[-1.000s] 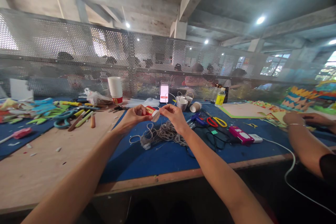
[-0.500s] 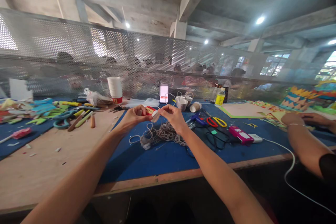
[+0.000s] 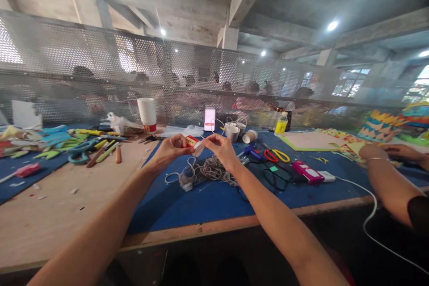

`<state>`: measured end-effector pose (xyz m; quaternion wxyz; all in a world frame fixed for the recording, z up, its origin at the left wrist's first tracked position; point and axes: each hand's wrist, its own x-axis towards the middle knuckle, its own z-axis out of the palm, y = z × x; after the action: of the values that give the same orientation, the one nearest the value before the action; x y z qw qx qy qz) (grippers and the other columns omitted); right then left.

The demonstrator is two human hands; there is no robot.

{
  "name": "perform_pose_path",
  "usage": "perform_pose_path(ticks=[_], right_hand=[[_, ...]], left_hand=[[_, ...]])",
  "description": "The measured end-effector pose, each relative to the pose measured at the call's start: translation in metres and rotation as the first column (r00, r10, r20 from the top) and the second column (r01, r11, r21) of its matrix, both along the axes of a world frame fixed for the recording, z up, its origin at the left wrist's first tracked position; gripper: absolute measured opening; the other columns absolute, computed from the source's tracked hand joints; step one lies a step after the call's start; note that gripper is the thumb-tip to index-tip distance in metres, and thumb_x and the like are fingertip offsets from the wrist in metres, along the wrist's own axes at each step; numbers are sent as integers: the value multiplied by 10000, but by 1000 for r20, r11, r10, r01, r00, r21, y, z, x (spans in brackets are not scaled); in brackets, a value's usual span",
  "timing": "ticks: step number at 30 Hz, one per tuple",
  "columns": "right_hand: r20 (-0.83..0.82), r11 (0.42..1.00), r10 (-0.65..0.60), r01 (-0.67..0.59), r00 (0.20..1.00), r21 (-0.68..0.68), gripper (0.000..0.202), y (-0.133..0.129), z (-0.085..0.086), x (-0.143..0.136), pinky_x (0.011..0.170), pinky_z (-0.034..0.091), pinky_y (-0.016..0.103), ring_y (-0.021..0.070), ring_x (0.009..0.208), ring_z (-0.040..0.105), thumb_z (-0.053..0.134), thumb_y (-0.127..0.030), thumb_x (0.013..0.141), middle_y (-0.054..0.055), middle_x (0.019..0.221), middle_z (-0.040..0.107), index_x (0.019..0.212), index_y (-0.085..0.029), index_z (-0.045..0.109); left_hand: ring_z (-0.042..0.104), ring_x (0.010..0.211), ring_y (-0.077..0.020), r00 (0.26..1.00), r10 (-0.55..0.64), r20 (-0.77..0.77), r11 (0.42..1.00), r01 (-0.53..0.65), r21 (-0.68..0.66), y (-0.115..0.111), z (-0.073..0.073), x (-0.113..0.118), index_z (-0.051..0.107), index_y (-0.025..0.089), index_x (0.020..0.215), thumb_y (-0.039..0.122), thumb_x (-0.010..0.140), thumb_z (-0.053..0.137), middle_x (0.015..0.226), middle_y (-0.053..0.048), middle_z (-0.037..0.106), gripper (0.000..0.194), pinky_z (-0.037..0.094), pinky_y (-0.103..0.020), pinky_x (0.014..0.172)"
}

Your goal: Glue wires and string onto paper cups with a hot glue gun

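Paper cup [image 3: 190,140] at twelve o'clock, held in the air: my left hand [image 3: 173,146] is closed round its red end, my right hand [image 3: 220,148] pinches the white rim. Light, thin-walled, easily crushed, I'd judge; grip base and rim gently. Tangled cord [image 3: 213,170] clutters beneath, scissors [image 3: 273,153] at one o'clock, stacked cups [image 3: 146,111] at eleven.

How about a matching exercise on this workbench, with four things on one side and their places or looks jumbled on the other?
Things:
1. Bottle
2. Phone
3. String
4. Red-and-white cup

Places or looks:
A. Tangled, lying on the blue table covering
B. Held in the left hand, white end by the right hand
C. Yellow label
D. Upright, screen lit

Pairs: 1-C, 2-D, 3-A, 4-B.
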<state>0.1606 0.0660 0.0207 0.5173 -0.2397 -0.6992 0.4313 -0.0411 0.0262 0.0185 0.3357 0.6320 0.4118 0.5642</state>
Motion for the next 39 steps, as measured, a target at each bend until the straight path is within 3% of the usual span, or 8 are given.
perform_pose_path(ticks=[9,39], right_hand=[[-5,1000,-7,7,1000,-4,308,4,-2,1,826,498,323,178,837,631,713,-505,770,31,847,690,844,-207,692],[-124,994,-7,-6,992,-106,313,14,-8,-2,791,563,339,171,741,643,769,-479,710,16,771,663,781,-191,668]], left_hand=[[566,644,-123,1000,-26,9,1000,26,-3,-6,7,5,487,189,675,308,588,864,697,22,627,405,427,-241,598],[557,598,-109,999,-54,1,998,54,-33,-13,13,10,482,189,662,258,578,864,680,21,631,398,419,-218,525]])
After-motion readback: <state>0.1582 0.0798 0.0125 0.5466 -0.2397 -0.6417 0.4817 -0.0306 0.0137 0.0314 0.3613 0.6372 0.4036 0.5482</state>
